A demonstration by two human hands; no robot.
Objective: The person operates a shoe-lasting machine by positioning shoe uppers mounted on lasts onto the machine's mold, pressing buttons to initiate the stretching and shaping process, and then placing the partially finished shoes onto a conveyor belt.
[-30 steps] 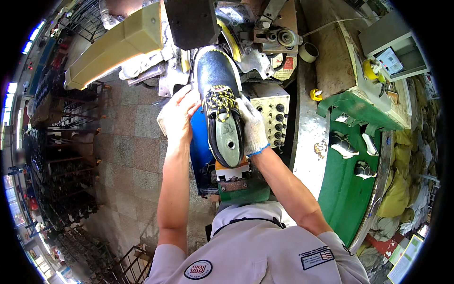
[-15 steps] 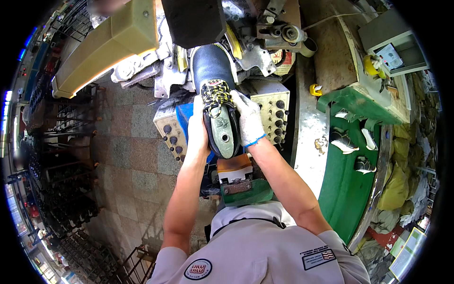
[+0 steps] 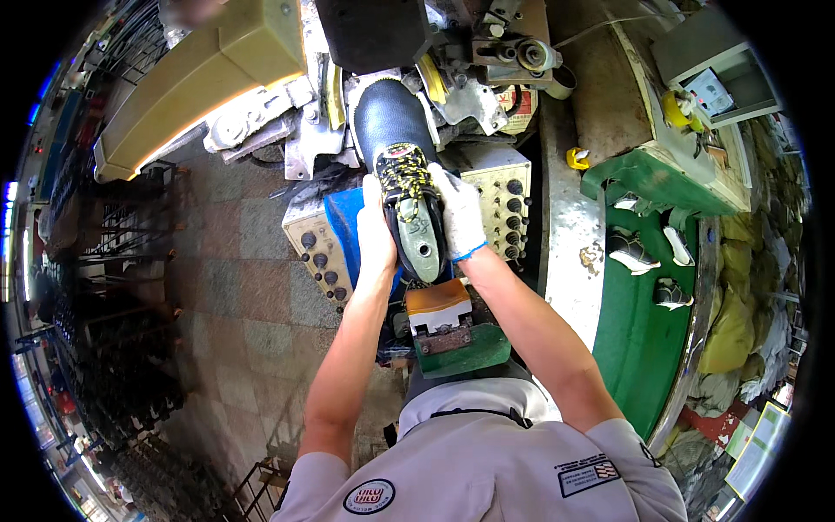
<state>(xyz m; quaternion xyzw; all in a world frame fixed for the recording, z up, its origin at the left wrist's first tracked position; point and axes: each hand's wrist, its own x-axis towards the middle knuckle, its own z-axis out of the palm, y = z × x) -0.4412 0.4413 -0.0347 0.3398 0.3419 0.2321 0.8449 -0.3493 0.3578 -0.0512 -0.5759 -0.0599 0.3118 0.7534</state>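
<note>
A dark leather shoe (image 3: 393, 113) with yellow-and-black laces (image 3: 406, 177) is pulled over a grey-green last (image 3: 418, 235), whose top has a round hole. Its toe points away from me and sits between the metal jaw plates of a machine, below a black block (image 3: 370, 35). My left hand (image 3: 377, 233) is closed along the left side of the heel end. Against the right side, next to the laces, presses my right hand (image 3: 459, 213) in a white glove with a blue cuff. Just behind the heel is an orange-brown pad (image 3: 437, 297) on a bracket.
Two control boxes with black knobs, a left one (image 3: 315, 252) and a right one (image 3: 497, 204), flank the shoe. A yellowish machine cover (image 3: 200, 87) juts out at the upper left. Several shoes lie on a green bench (image 3: 622, 348) at right. Dark racks (image 3: 122, 331) stand at far left.
Both hands and the heel end of the shoe have shifted slightly right in the picture, with the toe still between the jaw plates. The heel end now sits a little higher, farther from me.
</note>
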